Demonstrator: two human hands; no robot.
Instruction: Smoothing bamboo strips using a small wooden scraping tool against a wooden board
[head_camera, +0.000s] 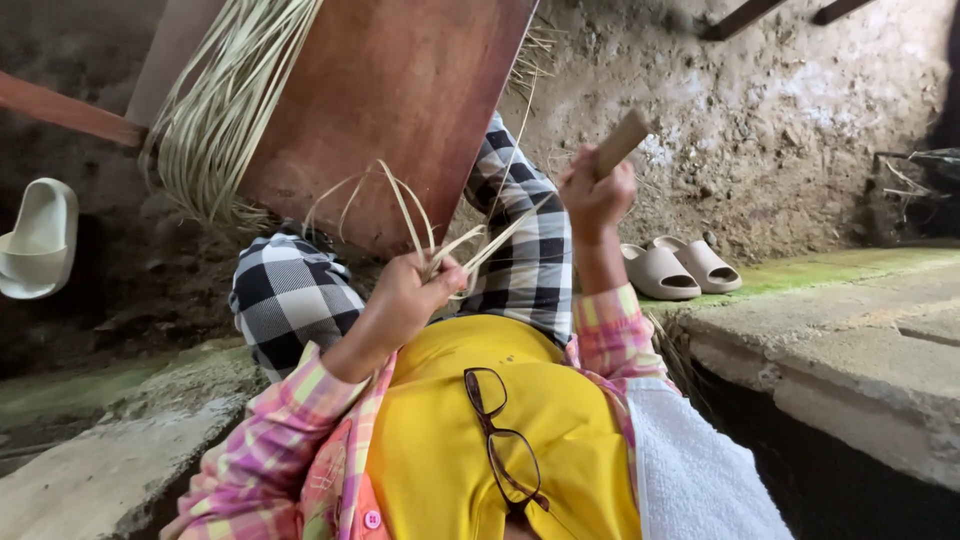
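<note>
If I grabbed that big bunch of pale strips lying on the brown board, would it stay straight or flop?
Probably flop: the bunch of strips droops over the board edge, and the strips in the left hand curve in loops. It likely feels light, since each strip looks thin and flat. Loose ends fan out, so some may slip free.

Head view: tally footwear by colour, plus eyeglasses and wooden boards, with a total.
Beige slides: 2
White slide: 1
Eyeglasses: 1
Wooden board: 1
Total: 5
</note>
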